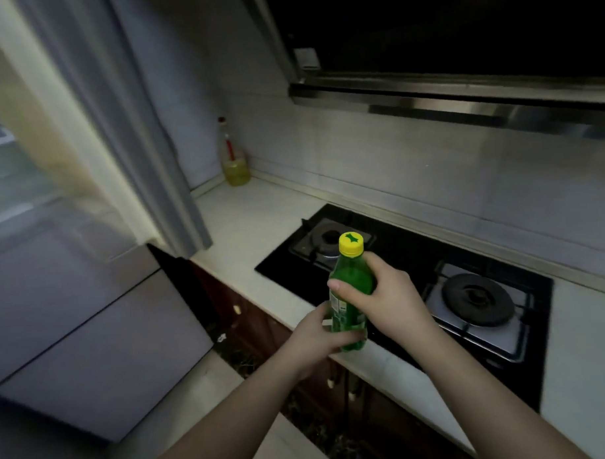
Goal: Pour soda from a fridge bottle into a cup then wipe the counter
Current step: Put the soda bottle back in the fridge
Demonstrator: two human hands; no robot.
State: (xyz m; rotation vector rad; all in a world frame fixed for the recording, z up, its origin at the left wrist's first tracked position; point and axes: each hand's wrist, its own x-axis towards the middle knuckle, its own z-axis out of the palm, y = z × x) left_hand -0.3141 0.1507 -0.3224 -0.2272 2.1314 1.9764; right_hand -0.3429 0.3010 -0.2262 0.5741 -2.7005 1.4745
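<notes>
Head view: one bottle (351,286), two hands.

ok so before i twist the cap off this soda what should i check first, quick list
1. Bottle held firmly: ok. The left hand grips the lower part of the green soda bottle and the right hand grips its upper body.
2. Bottle upright: ok, only slightly tilted.
3. Yellow cap still on: ok, not yet opened.
4. Hand on the cap: not ok. The right hand sits below it.
5. Cup ready to pour into: cannot tell, none is in view.
6. Safe spot underneath: not ok. The bottle hangs over the edge of the gas stove, beside the bare white counter.
</notes>
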